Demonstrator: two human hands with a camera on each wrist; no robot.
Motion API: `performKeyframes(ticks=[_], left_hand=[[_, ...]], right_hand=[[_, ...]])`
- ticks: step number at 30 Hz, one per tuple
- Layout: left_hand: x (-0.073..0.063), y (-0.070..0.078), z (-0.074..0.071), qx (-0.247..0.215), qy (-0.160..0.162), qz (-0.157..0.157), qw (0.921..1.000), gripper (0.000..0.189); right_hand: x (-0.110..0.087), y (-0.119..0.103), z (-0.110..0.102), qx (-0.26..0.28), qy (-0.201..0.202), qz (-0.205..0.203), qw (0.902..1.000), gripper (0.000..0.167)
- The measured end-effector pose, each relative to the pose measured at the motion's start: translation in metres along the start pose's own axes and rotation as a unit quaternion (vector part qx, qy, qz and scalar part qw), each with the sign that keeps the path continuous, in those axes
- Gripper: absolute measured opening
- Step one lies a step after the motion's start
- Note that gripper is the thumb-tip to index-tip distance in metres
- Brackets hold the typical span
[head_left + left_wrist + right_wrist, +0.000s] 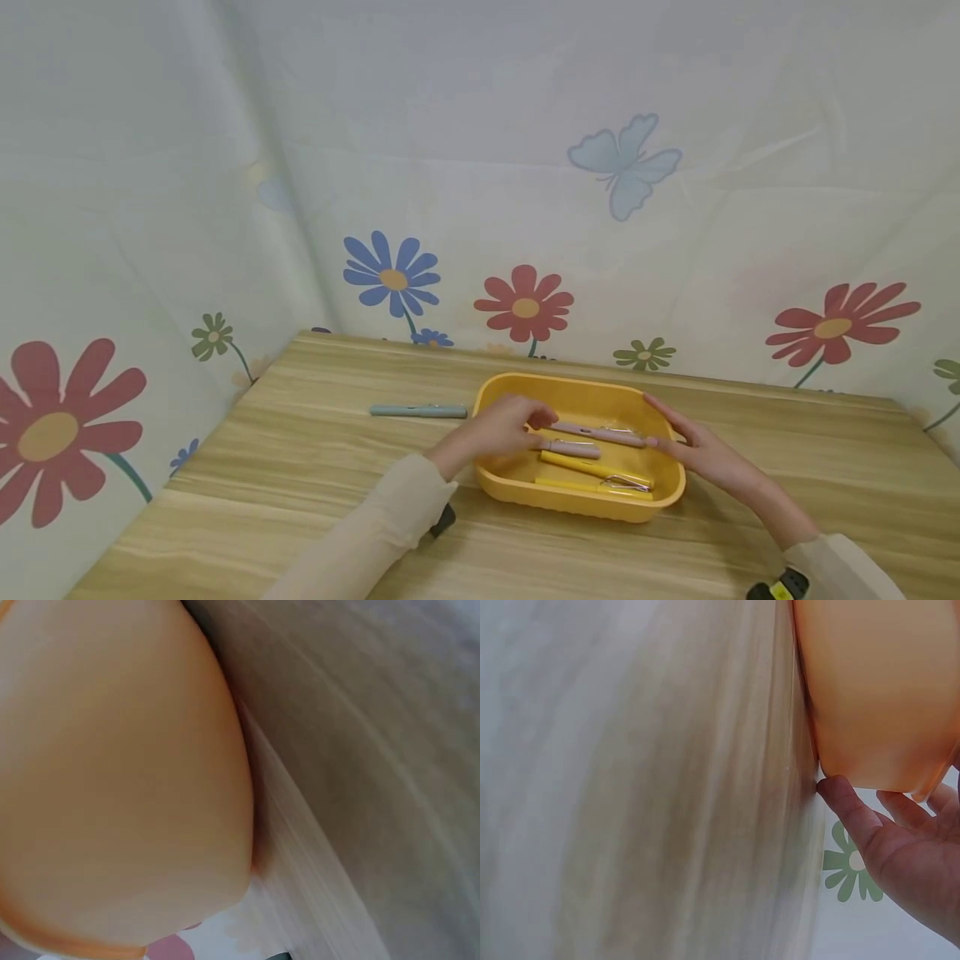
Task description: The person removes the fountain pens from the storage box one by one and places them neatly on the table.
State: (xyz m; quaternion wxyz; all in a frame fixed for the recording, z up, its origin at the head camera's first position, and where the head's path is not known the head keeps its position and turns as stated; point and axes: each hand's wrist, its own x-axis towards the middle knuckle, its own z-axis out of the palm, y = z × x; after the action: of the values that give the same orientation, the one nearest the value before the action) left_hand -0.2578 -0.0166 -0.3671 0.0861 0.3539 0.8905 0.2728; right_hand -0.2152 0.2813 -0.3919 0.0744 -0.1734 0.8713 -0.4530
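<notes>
My left hand (510, 427) reaches over the near-left rim into a yellow plastic basket (562, 498). Its thumb and index finger are bent, with a gap between the tips, beside the ends of two lilac pens (611, 436). Below these, two yellow pens (596, 469) with metal clips lie in the basket. My right hand (712, 458) grips the basket's right end, thumb over the rim and fingers along the outside. In the right wrist view, fingertips touch the outer wall (877, 712). The left wrist view shows mostly the basket's outer wall (127, 765); the left hand's fingers are hidden there.
A teal pen (418, 411) lies on the wood-grain table (337, 467), left of the basket. Behind the table hangs a pale cloth (480, 192) printed with flowers and a butterfly. Dark bands are partly seen at both wrists.
</notes>
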Motion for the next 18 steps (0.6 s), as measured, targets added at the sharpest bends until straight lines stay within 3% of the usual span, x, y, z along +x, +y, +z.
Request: performKeyframes(ticks=[7, 18], left_hand=[[0.007, -0.001, 0.004, 0.053, -0.031, -0.017, 0.998, 0.024], [0.012, -0.002, 0.007, 0.105, -0.046, -0.015, 0.9932, 0.019]], right_hand=[[0.001, 0.001, 0.0, 0.001, 0.002, -0.014, 0.9999, 0.062], [0.0, -0.001, 0.0, -0.008, 0.007, -0.008, 0.9999, 0.062]])
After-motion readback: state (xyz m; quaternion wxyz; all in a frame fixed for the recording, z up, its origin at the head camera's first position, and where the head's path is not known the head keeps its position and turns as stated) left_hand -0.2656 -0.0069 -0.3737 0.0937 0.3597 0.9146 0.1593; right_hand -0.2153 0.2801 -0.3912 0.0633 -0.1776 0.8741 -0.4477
